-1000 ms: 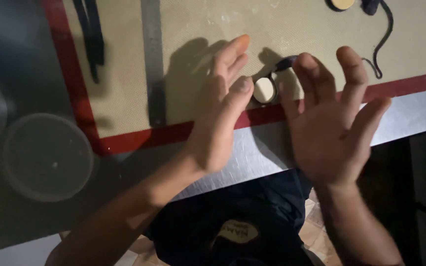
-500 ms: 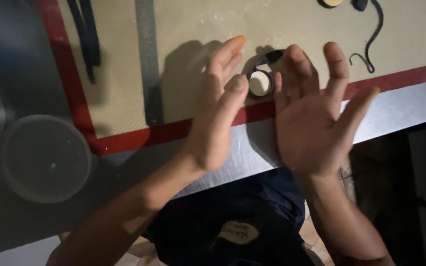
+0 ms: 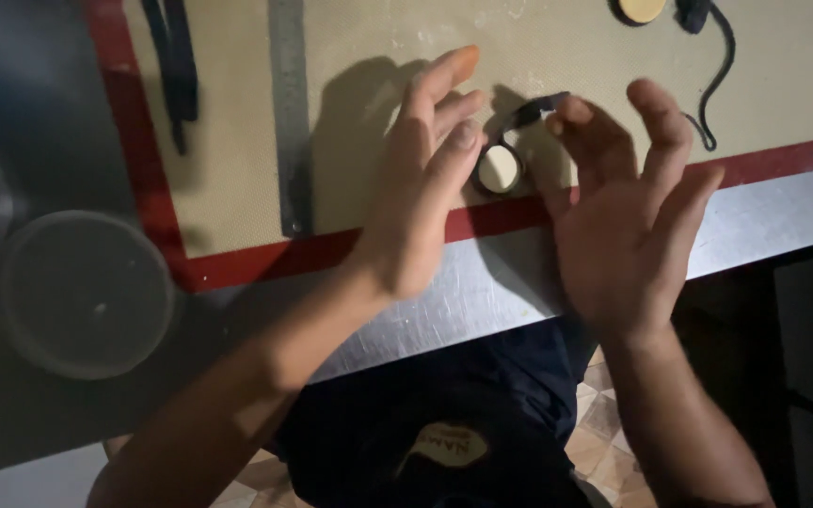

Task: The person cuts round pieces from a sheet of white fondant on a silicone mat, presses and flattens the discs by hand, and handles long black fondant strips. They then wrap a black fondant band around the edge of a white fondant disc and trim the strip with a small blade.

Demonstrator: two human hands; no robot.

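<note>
lying between the two hands, a small pale disc wrapped in a dark strip [image 3: 499,169] sits on the tan mat [image 3: 378,56] just above its red border [image 3: 265,256]; the strip's loose end [image 3: 538,106] lifts away toward the upper right; the left hand [image 3: 421,179] stands on edge with fingers spread and straight, its fingertips just beside the disc's left side, gripping nothing; the right hand [image 3: 628,212] is likewise spread wide, palm turned inward, its forefinger tip near the strip's loose end, and whether it touches cannot be told; a metal ruler [image 3: 289,118] lies upright on the mat left of the hands; a round clear lid [image 3: 87,292] rests on the steel table [image 3: 482,301] well apart at left; a thin dark cord [image 3: 719,75] curls at upper right
</note>
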